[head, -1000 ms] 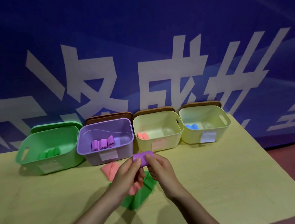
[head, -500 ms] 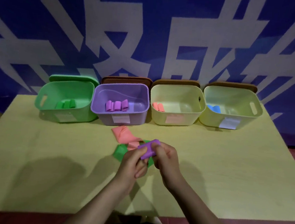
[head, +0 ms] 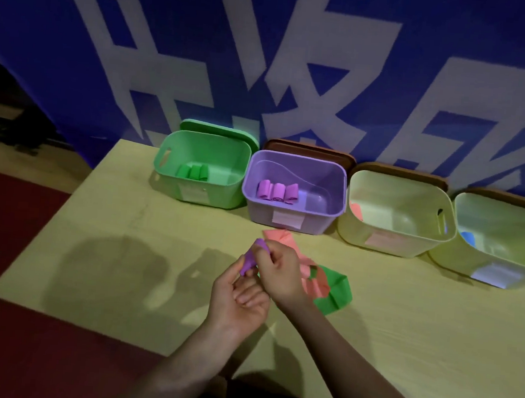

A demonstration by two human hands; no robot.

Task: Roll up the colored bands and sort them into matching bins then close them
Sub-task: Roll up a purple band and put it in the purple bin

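Two hands meet over the table [head: 156,253], both on one purple band [head: 252,256]; the left hand [head: 237,300] lies palm up with its fingers curled, its thumb and fingertips pinching the band's lower end; the right hand [head: 277,273] comes in from the right, fingers bent over the band's upper end (how far the band is rolled cannot be told, since the fingers hide most of it). Just right of the hands, on the table, lie a pink band [head: 283,236] and a green band [head: 337,291], loose and partly overlapping, the pink one crossing the green.

Four open bins stand in a row along the far edge, each touching or nearly touching the next; the green bin [head: 223,195] at the left holds green rolls [head: 192,172]; the purple bin [head: 260,211] beside it holds three purple rolls [head: 277,192] set side by side; the third bin [head: 408,245], pale yellow, shows a bit of pink at its left inner wall; the fourth bin [head: 457,261], also pale yellow, shows a bit of blue at its left and is cut by the frame's edge. A lid stands behind each bin: a green lid [head: 219,131] behind the green one, brown lids [head: 309,149] behind the others. Behind the table hangs a blue banner [head: 299,29] with large white characters; a dark red floor [head: 7,226] shows at the left.
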